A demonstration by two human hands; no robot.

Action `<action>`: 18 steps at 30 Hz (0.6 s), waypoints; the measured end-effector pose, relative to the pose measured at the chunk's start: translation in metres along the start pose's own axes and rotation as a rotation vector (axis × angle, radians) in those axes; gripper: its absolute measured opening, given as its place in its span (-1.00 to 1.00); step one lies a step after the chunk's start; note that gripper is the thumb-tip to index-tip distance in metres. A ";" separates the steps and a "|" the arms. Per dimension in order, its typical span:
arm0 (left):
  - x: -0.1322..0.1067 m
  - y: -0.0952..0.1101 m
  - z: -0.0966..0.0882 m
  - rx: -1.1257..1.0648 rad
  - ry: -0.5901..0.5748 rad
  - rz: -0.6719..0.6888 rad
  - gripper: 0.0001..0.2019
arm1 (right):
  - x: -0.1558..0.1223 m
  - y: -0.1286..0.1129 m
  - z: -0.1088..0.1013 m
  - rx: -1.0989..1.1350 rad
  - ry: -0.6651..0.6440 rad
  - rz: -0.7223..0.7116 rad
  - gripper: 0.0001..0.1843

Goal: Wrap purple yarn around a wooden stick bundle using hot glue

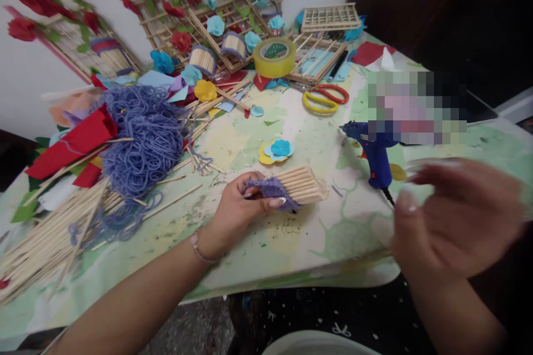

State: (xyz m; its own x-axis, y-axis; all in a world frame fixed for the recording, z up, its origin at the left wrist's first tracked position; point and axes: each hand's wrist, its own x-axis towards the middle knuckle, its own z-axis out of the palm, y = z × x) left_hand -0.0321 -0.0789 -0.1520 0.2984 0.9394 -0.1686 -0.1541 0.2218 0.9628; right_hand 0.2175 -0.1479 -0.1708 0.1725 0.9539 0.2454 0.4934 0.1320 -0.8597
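Observation:
My left hand (244,205) is closed around a small pot of wooden sticks (303,182), tilted on its side just above the table. Purple yarn (272,188) wraps one end of it, and my thumb presses on that band. To the right, my right hand (453,216) is raised over the table edge, blurred, with thumb and forefinger apart and nothing visible between them. Behind it stands a blue glue gun (380,163), its cord trailing down. A layered blue and yellow paper flower (278,151) lies beyond the pot.
At left are a heap of purple yarn (141,138), red paper (75,141) and many loose sticks (45,233). Scissors (320,101) and a tape roll (275,57) lie farther back. Stick lattices with paper flowers (182,41) lean against the wall. A patch at right is pixelated.

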 end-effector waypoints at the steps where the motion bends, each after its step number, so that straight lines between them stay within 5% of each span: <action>1: 0.000 0.000 0.000 -0.017 -0.003 -0.023 -0.47 | -0.003 -0.005 0.006 0.033 -0.017 0.002 -0.53; 9: 0.001 0.004 -0.002 -0.083 -0.075 -0.076 -0.53 | -0.006 -0.030 0.052 0.327 -0.148 0.002 -0.57; 18: -0.007 0.004 0.007 0.035 -0.038 0.019 -0.48 | -0.006 -0.027 0.058 0.411 -0.184 0.038 -0.58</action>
State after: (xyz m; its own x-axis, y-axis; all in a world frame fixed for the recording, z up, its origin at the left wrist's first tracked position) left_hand -0.0283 -0.0861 -0.1459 0.3312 0.9327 -0.1427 -0.1268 0.1939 0.9728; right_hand 0.1540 -0.1417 -0.1755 0.0114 0.9873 0.1583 0.1041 0.1563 -0.9822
